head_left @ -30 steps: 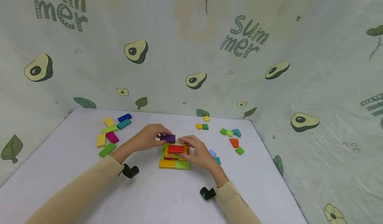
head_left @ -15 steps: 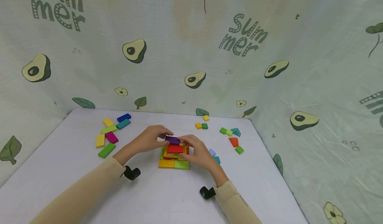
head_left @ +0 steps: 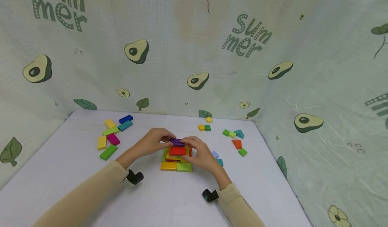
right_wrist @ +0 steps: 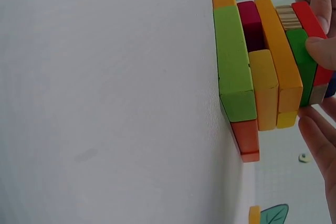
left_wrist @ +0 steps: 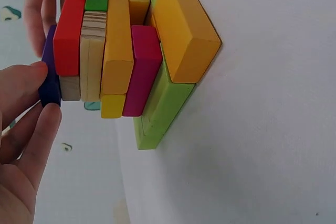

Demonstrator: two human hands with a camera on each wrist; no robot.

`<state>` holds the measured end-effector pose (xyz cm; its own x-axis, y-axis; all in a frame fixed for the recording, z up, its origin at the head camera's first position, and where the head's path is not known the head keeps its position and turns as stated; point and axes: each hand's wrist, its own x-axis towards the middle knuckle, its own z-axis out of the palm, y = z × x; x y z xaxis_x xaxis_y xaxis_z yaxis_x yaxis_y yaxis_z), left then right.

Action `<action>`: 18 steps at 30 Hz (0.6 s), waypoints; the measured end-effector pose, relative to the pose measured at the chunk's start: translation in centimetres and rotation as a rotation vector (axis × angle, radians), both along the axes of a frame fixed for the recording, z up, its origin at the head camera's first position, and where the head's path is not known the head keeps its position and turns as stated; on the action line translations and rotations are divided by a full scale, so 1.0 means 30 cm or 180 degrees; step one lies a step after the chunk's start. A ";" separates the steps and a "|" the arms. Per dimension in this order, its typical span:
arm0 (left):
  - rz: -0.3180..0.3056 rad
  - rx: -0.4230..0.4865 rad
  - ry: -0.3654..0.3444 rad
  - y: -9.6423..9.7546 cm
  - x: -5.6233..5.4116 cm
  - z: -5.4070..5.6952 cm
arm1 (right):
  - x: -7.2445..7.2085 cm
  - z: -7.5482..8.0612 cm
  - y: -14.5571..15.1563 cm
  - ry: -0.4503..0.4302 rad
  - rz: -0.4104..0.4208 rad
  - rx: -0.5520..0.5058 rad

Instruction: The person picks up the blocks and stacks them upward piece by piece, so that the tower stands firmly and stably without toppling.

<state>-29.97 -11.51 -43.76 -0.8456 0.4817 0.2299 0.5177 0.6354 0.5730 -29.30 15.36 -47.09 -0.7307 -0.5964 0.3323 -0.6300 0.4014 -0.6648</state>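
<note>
Midway along the table stands a layered tower of coloured wooden blocks (head_left: 168,166), with orange and lime blocks at its base. A red block (head_left: 178,151) lies near its top front, over a green block (right_wrist: 300,59) and plain wood pieces. My left hand (head_left: 153,142) pinches a purple block (head_left: 178,142) between thumb and fingers, right at the tower's top behind the red block. From the other side my right hand (head_left: 200,153) grips the upper layers, its thumb on the red and green blocks at the front and its fingers round the back.
Left of the tower lie several loose blocks, among them a magenta block (head_left: 113,139) and a blue block (head_left: 125,119). Several small pieces lie to the right, including an orange-red piece (head_left: 237,144) and a teal piece (head_left: 239,134). A patterned curtain (head_left: 169,52) rises behind the table.
My left hand has brought the purple block rightward, from the tower's back left corner to its top behind the red block. My right hand has kept its place.
</note>
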 end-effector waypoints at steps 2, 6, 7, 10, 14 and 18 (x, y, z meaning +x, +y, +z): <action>-0.0004 0.0026 -0.0011 0.002 0.003 0.002 | 0.001 0.000 0.000 0.0008 -0.0013 0.0009; -0.0015 0.0077 -0.0029 0.001 0.008 0.003 | 0.002 0.004 -0.002 0.0011 -0.0026 0.0027; -0.0016 0.0092 -0.0056 0.001 0.007 0.001 | 0.002 0.005 -0.002 0.0006 -0.0027 0.0026; -0.0038 0.0104 -0.0100 0.000 0.002 -0.009 | 0.000 0.002 -0.001 0.0007 -0.0035 0.0032; -0.0047 0.0093 -0.0166 0.002 -0.002 -0.017 | -0.004 -0.005 0.000 0.0015 -0.0047 0.0038; -0.0073 0.0112 -0.0214 0.001 0.004 -0.013 | -0.004 -0.009 0.000 -0.0010 -0.0063 0.0044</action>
